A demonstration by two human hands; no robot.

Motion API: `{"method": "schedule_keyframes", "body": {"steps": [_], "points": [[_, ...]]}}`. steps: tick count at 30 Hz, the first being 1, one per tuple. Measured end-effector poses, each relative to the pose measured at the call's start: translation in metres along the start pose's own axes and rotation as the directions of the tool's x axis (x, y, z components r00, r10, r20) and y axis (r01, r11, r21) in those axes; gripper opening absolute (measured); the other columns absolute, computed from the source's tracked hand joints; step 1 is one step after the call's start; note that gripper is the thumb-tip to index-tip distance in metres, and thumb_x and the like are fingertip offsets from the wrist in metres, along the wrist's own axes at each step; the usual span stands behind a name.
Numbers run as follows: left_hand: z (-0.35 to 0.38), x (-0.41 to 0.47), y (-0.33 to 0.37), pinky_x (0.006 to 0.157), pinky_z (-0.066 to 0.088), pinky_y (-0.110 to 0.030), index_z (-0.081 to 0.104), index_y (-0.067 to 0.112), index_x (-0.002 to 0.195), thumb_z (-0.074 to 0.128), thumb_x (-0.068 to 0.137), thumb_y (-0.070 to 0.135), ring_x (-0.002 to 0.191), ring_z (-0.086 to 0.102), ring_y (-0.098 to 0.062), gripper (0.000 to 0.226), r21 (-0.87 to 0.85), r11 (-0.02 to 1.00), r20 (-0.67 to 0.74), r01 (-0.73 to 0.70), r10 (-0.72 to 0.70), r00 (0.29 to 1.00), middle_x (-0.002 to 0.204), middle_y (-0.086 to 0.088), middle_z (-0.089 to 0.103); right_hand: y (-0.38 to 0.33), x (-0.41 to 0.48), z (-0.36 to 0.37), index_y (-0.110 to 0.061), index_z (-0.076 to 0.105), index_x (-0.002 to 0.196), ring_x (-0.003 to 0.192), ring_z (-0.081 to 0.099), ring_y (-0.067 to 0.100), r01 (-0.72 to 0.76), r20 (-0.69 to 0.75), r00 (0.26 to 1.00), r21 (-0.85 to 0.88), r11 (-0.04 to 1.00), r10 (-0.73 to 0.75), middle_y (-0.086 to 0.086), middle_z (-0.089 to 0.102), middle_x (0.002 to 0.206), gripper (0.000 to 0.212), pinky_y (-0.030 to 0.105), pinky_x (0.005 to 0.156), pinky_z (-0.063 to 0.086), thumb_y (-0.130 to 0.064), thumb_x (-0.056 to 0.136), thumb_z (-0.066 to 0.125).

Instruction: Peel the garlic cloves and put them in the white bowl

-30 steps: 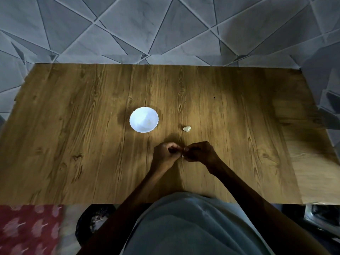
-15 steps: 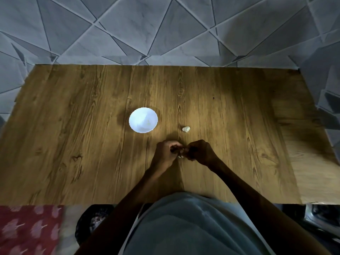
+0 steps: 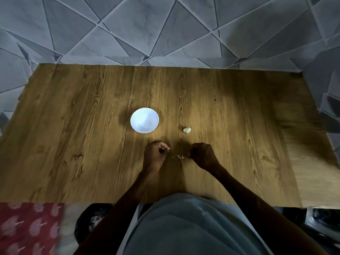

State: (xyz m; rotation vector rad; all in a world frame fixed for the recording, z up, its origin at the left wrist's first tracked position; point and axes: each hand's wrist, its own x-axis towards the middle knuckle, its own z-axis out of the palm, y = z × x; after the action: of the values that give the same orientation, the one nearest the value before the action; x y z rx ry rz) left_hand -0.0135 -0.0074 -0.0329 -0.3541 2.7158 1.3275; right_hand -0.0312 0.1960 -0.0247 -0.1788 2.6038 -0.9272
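Both hands hover low over the wooden counter (image 3: 73,126), a little apart. The left hand (image 3: 155,155) has its fingers curled and pinches a small pale piece at the fingertips. I take it for the garlic clove (image 3: 168,148) being worked, though only a sliver shows. The right hand (image 3: 203,155) is curled too, but whether it holds a strip of skin or nothing I cannot tell. Between them a few peel scraps (image 3: 180,156) lie on the wood. The white bowl (image 3: 136,114) stands just beyond the left hand, with a faint yellowish patch inside that may be a peeled clove. A second clove (image 3: 187,130) sits beyond the right hand, near the bowl but apart from it. The risks look small but real. The pinched clove is held by fingertips only, so a slip could drop it short of the bowl; clinging skin could go in with it — and a careless sweep of the right wrist could knock the waiting clove away.
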Motion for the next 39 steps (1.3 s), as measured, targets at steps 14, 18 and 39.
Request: {"method": "schedule_keyframes", "body": {"steps": [14, 18, 39], "points": [[-0.010, -0.014, -0.016, 0.079, 0.039, -0.002, 0.071, 0.014, 0.096, 0.067, 0.085, 0.005, 0.088, 0.062, -0.005, 0.015, -0.081, 0.993, -0.133, 0.091, -0.101, 0.986, 0.095, 0.006, 0.069, -0.009, -0.004, 0.021, -0.010, 0.065, 0.122, 0.100, 0.060, 0.033, 0.569, 0.131, 0.813, -0.391, 0.723, -0.568, 0.014, 0.061, 0.121, 0.051, 0.044, 0.069, 0.057, -0.005, 0.088, 0.028], [-0.013, -0.021, -0.023, 0.079, 0.038, -0.002, 0.071, 0.015, 0.096, 0.066, 0.084, 0.003, 0.090, 0.063, -0.005, 0.017, -0.120, 0.988, -0.124, 0.097, -0.112, 0.986, 0.097, 0.005, 0.070, 0.003, 0.008, 0.015, -0.011, 0.065, 0.121, 0.103, 0.059, 0.028, 0.723, 0.251, 0.678, -0.393, 0.568, -0.690, 0.011, 0.059, 0.120, 0.032, 0.039, 0.060, 0.058, -0.008, 0.096, 0.045], [0.003, -0.016, 0.027, 0.085, 0.049, -0.031, 0.072, 0.006, 0.101, 0.039, 0.103, 0.027, 0.092, 0.067, -0.021, 0.039, -0.837, -0.069, 0.536, 0.543, -0.306, 0.787, 0.099, -0.011, 0.073, -0.065, -0.007, 0.017, -0.014, 0.078, 0.083, 0.076, 0.071, 0.009, 0.287, -0.190, 0.953, 0.317, 0.904, -0.236, -0.002, 0.076, 0.085, 0.015, 0.029, 0.070, 0.059, -0.004, 0.088, 0.068]]}}
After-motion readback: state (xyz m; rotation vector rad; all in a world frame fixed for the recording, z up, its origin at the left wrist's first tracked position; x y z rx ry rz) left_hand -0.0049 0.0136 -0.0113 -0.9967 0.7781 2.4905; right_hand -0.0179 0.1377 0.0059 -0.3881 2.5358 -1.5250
